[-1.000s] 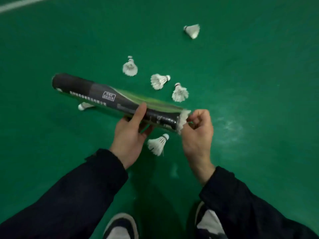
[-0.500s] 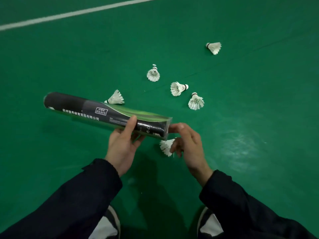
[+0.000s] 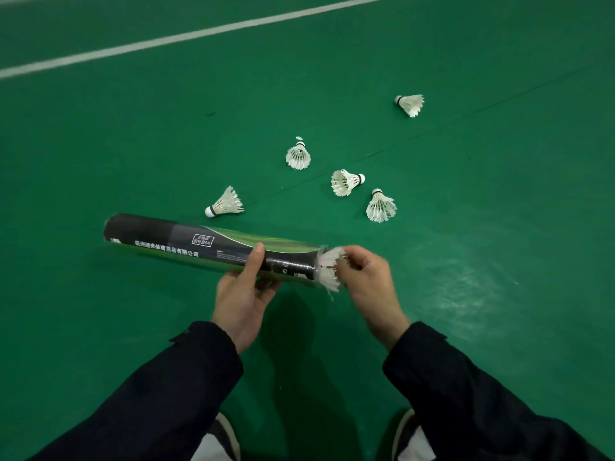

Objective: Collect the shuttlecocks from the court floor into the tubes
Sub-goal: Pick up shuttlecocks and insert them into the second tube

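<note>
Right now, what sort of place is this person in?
Most likely an indoor badminton court: smooth green sports flooring crossed by a painted white boundary line, five white feathered shuttlecocks scattered on it, and a long black-and-green cardboard shuttlecock tube being refilled.

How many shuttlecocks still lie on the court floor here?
5: one by the tube at, one at, a pair at and, one farthest right. A sixth is at the tube's mouth; more may be hidden inside.

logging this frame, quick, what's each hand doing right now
Left hand: holding the tube near its open end.
Right hand: pinching a shuttlecock at the tube's mouth.
</note>
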Tool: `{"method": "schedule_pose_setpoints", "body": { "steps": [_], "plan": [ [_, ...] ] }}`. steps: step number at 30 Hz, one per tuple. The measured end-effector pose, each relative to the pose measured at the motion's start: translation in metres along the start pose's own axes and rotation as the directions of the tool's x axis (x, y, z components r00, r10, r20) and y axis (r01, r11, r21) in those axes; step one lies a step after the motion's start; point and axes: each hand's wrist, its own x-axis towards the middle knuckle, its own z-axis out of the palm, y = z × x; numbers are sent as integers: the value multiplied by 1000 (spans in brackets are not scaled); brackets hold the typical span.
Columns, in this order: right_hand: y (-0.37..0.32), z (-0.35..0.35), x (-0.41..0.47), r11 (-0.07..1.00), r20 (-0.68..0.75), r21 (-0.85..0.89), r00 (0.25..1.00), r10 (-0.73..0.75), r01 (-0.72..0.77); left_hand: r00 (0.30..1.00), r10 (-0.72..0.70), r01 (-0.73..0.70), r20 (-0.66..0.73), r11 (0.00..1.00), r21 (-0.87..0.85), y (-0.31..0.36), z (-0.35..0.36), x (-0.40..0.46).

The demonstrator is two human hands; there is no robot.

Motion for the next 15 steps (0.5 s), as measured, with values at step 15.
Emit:
{"method": "schedule_pose_setpoints", "body": {
  "steps": [15],
  "plan": [
    [7, 23, -15, 982, 294, 143, 953, 75, -121, 999, 11, -12, 42, 1000, 27, -10, 27, -12]
  ]
}}
